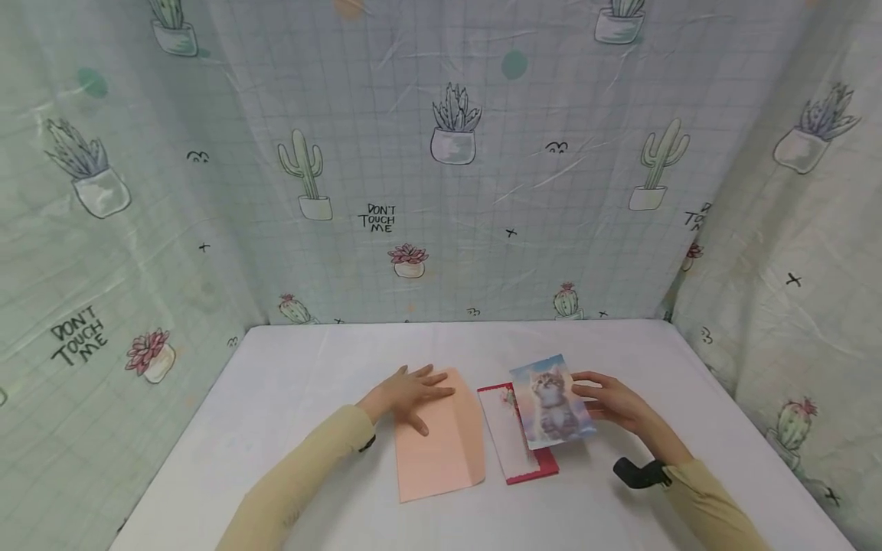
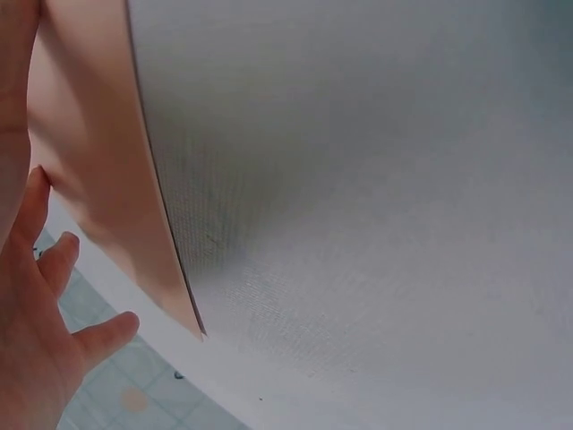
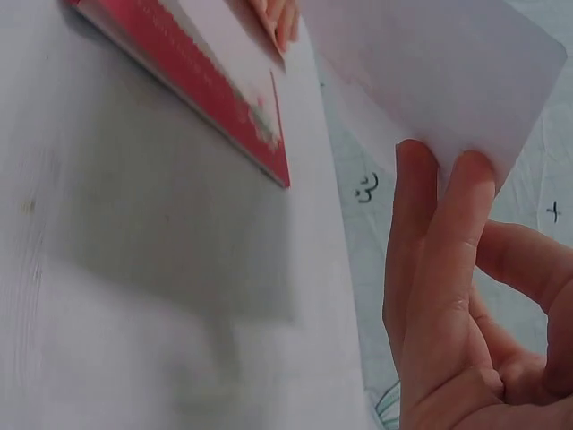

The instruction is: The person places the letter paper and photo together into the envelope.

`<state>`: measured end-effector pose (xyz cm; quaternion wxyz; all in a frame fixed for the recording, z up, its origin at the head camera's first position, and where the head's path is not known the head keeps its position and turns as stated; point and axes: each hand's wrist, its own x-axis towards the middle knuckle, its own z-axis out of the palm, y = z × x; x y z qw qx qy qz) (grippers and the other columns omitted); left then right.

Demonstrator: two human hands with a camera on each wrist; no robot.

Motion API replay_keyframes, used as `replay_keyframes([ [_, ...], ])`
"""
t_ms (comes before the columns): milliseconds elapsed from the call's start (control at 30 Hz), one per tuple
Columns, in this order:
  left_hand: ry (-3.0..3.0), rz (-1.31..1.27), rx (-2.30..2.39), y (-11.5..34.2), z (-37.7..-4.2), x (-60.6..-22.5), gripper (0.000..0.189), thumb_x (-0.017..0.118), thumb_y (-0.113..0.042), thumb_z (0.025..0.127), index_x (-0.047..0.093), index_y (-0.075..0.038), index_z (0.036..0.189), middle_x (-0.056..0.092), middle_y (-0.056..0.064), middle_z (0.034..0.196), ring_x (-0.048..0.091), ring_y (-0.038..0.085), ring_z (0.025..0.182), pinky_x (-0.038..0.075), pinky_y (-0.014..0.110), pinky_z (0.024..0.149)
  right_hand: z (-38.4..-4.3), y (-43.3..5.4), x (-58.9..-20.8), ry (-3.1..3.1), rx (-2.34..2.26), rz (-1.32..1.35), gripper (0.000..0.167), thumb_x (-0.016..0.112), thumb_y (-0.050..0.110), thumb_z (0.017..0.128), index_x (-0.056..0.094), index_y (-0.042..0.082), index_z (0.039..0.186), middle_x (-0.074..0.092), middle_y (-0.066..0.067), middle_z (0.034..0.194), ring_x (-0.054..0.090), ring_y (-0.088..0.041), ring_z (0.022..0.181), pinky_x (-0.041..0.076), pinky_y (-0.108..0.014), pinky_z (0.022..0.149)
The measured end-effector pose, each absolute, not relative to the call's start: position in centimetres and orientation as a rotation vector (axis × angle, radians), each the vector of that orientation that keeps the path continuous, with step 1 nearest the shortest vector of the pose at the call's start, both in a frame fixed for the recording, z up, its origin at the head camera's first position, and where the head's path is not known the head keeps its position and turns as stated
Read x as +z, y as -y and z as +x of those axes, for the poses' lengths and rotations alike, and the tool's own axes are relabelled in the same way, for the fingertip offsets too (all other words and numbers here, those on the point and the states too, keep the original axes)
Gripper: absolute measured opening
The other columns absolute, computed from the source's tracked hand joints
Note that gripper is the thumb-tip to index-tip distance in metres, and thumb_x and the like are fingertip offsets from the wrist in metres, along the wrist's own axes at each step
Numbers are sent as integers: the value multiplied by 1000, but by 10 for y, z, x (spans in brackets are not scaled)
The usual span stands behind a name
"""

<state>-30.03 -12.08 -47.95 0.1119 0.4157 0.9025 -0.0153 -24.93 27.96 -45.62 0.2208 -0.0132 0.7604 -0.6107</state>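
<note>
A peach envelope (image 1: 436,468) lies on the white table with its pointed flap side facing right. My left hand (image 1: 412,394) rests on its upper part, fingers spread. In the left wrist view, the fingers (image 2: 55,260) are extended beside the envelope's edge. My right hand (image 1: 615,401) pinches a card with a kitten picture (image 1: 551,407) by its right edge and holds it raised above the table. The right wrist view shows the card's pale plain back (image 3: 448,76). Below and left of it lies a red-bordered white card or booklet (image 1: 506,438), partly covered in the head view.
The white table (image 1: 310,360) ends at a cactus-printed curtain (image 1: 386,176), which hangs at the back and both sides. A black band with a curved piece (image 1: 639,473) sits on the right wrist.
</note>
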Motion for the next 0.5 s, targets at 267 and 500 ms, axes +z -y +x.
replay_keyframes([
  [267, -2629, 1208, -43, 119, -302, -479, 89, 62, -62, 65, 27, -31, 140, 16, 0, 151, 11, 31, 139, 17, 62, 102, -253, -255, -453, -2117, -1665, -73, 57, 55, 31, 87, 36, -1, 130, 58, 1, 98, 61, -15, 86, 52, -27, 71],
  [500, -2631, 1224, -53, 120, -303, -480, 88, 62, -62, 66, 27, -31, 140, 18, 1, 150, 13, 33, 138, 19, 64, 101, -256, -239, -459, -2148, -1620, -118, 55, 56, 32, 87, 39, 0, 128, 58, -1, 98, 61, -15, 84, 52, -27, 69],
])
